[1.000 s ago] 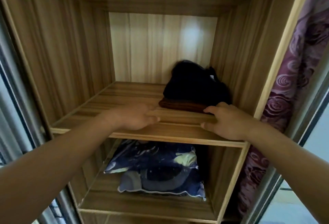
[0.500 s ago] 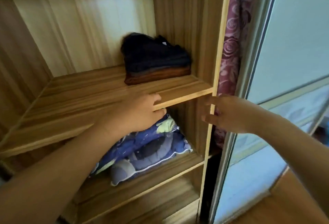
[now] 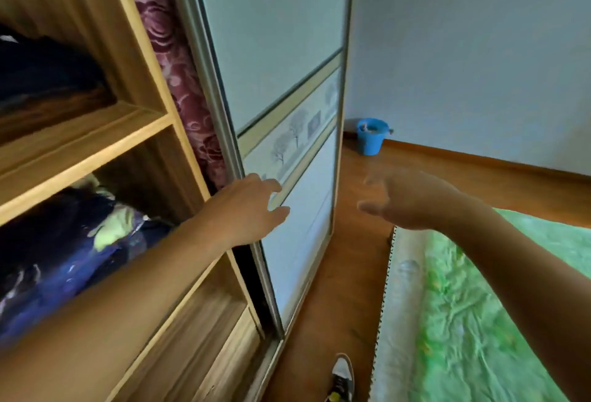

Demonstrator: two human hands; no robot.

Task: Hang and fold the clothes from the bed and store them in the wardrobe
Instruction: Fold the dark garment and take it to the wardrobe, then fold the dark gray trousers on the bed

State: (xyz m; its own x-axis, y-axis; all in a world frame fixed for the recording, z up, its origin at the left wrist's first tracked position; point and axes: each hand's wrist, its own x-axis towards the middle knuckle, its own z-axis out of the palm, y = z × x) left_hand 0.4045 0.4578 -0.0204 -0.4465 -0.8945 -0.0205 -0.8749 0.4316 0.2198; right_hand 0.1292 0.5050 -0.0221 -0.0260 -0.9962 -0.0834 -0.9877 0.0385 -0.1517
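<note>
The wooden wardrobe (image 3: 140, 120) fills the left of the view. On its upper shelf lies a folded dark pile over a brown garment (image 3: 44, 81). A blue patterned bundle (image 3: 73, 248) sits on the shelf below. My left hand (image 3: 252, 206) hovers in front of the sliding door (image 3: 287, 49), fingers spread, holding nothing. My right hand (image 3: 412, 200) is raised over the floor, fingers extended and blurred, empty. The bed (image 3: 479, 321) with its green cover lies at the lower right; no loose clothes show on the visible part.
A maroon patterned curtain (image 3: 172, 59) hangs between wardrobe frame and door. A blue bucket (image 3: 371, 136) stands in the far corner on the wooden floor (image 3: 345, 273). A shoe (image 3: 342, 379) shows at the bottom edge in the narrow gap between wardrobe and bed.
The view has swung right from the wardrobe shelves toward the bed. Both hands left the shelf edge and now hang in the air, empty.
</note>
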